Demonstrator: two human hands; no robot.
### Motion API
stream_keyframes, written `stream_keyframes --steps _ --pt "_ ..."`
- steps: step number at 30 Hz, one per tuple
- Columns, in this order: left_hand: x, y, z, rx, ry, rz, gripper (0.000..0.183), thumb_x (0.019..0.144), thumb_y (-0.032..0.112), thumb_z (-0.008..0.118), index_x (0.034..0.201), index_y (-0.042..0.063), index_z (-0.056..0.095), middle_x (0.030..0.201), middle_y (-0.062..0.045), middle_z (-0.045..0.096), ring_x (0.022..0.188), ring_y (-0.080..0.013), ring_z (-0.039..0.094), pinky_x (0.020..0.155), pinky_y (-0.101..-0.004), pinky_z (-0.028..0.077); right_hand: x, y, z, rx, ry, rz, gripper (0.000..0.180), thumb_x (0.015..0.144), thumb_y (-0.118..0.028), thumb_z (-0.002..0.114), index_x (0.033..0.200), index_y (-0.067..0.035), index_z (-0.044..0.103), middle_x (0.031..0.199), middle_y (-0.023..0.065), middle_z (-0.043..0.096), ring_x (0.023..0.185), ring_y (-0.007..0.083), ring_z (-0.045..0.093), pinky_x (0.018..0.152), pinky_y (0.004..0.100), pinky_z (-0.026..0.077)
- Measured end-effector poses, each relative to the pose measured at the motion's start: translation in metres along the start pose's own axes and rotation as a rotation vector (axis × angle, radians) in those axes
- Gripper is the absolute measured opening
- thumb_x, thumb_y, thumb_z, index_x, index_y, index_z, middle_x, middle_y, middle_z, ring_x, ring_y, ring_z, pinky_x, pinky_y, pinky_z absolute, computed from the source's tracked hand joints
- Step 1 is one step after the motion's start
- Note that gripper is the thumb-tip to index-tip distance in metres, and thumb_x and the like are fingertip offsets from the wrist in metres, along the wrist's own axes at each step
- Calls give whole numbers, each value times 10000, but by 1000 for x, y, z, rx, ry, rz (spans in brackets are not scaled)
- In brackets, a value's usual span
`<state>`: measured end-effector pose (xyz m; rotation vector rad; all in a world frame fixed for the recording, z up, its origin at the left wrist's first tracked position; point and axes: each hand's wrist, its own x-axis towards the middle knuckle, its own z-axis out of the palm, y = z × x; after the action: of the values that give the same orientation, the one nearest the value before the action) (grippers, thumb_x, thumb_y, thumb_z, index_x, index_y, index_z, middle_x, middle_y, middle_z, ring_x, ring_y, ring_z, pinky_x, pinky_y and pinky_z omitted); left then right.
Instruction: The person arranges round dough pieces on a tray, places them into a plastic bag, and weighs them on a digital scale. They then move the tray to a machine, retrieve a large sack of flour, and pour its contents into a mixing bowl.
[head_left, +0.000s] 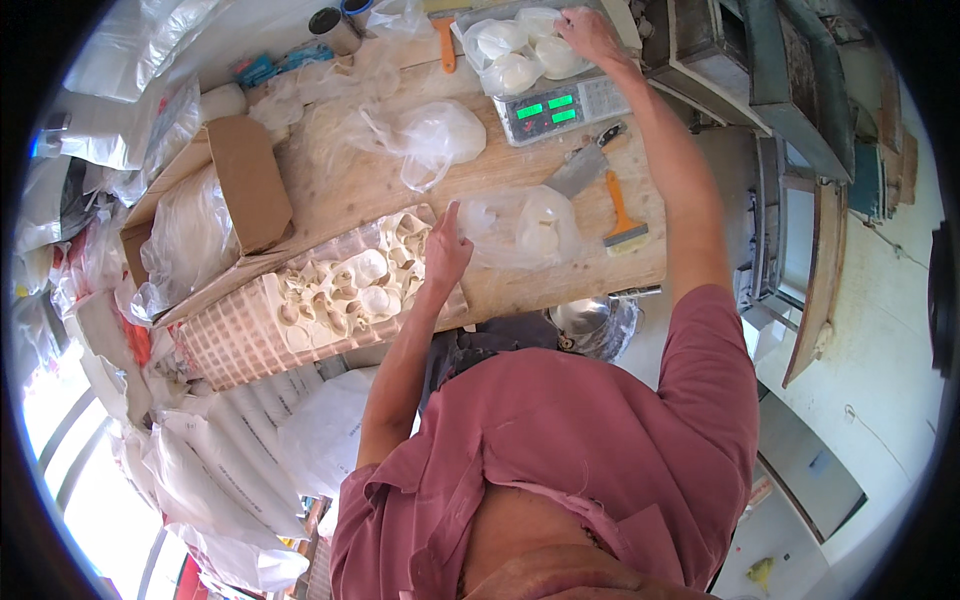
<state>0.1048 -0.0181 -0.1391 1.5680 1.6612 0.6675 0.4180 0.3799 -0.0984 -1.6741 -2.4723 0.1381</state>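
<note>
Several white dough portions in clear plastic bags (514, 73) sit on the pan of a digital scale (555, 112) with lit green displays. At their far right edge, my right hand (583, 31) touches or pinches a bag; its exact grip is too small to tell. My left hand (448, 251) is at the left edge of another clear plastic bag (551, 225) holding a white lump, its index finger extended; whether it pinches the plastic is unclear. Left of that hand, ring-shaped dough scraps (352, 285) lie on a checked sheet (232, 337).
A cleaver (581, 169) and an orange-handled scraper (621, 210) lie below the scale. Another orange scraper (447, 45) is left of it. A crumpled plastic bag (442, 139) rests mid-table. An open cardboard box (251, 184) stands left; a metal bowl (581, 315) is below the table edge.
</note>
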Motion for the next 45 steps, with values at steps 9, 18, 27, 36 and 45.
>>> stream_keyframes --steps 9,18,27,36,45 --pt "0 -8 -1 21 -94 6 694 725 -48 613 1402 -56 458 1160 -298 638 993 -484 648 847 -515 539 -91 -70 -80 218 7 -120 292 929 -193 642 1167 -32 690 873 143 696 691 381 666 653 464 534" --pt "-1 -15 -5 -46 -67 78 723 743 -18 613 1448 -2 453 1256 -290 615 1044 -473 644 881 -507 542 -214 -183 -89 882 -584 324 369 1010 -373 632 871 -44 727 714 -36 603 616 73 534 496 294 426" --pt "-18 -30 -5 -80 -87 191 721 708 -82 614 1411 -62 453 1193 -285 604 1046 -484 624 875 -501 544 -304 -235 -6 734 -208 355 384 980 -313 624 819 35 634 727 227 598 601 336 555 605 420 458" --pt "6 -9 1 -96 -30 274 720 721 -67 605 1422 -30 450 1279 -242 598 1086 -458 627 898 -483 546 -364 -225 40 741 -12 616 373 975 -276 634 788 46 620 742 271 606 695 444 609 637 470 470" --pt "15 5 -10 -75 -58 239 707 736 -56 602 1426 -13 451 1254 -230 594 1065 -458 623 883 -492 538 -366 -208 35 485 -103 488 275 948 -286 666 977 -12 666 749 210 651 741 416 664 680 499 515"
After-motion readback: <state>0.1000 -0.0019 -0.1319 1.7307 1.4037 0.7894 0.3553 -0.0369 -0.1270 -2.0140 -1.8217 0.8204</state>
